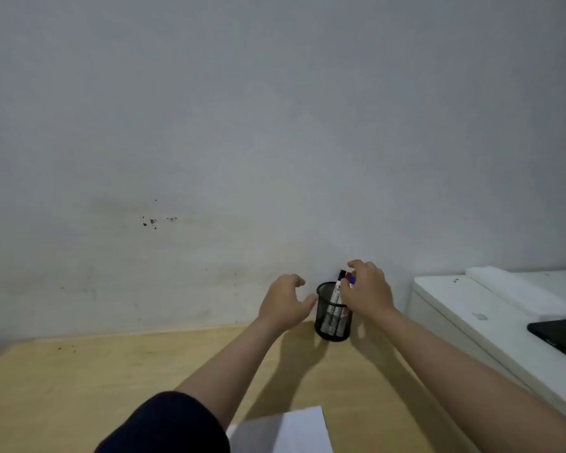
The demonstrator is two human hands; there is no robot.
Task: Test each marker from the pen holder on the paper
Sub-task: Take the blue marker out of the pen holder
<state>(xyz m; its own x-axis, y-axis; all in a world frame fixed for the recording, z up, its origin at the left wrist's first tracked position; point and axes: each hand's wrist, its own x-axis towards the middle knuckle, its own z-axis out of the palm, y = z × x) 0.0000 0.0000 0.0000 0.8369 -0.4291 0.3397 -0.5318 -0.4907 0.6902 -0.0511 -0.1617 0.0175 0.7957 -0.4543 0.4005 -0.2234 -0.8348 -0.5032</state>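
A black mesh pen holder (331,328) stands on the wooden desk (111,380) against the wall. Several markers (338,291) stick up out of it, with black, red and blue caps. My right hand (368,291) is at the marker tops, fingers curled around the red and blue caps; whether it grips one firmly I cannot tell. My left hand (285,302) hovers open just left of the holder, thumb near its rim. A white sheet of paper (294,429) lies at the desk's near edge, partly cut off by the frame.
A white cabinet (471,308) stands at the right, level with the desk, with a dark flat device (561,335) on it. The grey wall (275,125) rises right behind the holder.
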